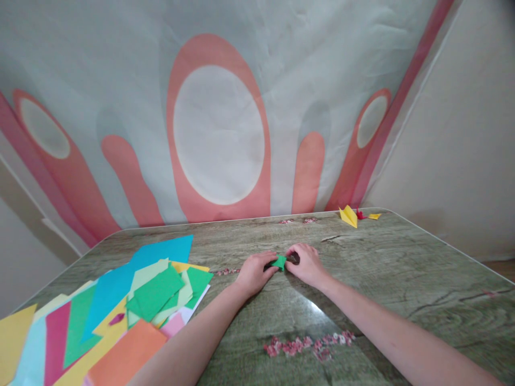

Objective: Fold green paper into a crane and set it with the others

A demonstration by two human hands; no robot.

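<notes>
A small piece of folded green paper (279, 262) is at the middle of the wooden-patterned table (249, 327), between my two hands. My left hand (257, 272) is closed on its left side, thumb below and fingers above. My right hand (306, 264) curls in from the right, its thumb and fingertips pinching at the paper's right edge. The fingertips cover part of the paper, so its full folded shape is hidden.
Coloured paper sheets (108, 289) lie in a loose pile on the left, an orange sheet (126, 351) nearest me. At the far right edge sit a folded yellow paper piece (348, 216) and a small red one (360, 214). A patterned backdrop (281, 64) hangs behind the table.
</notes>
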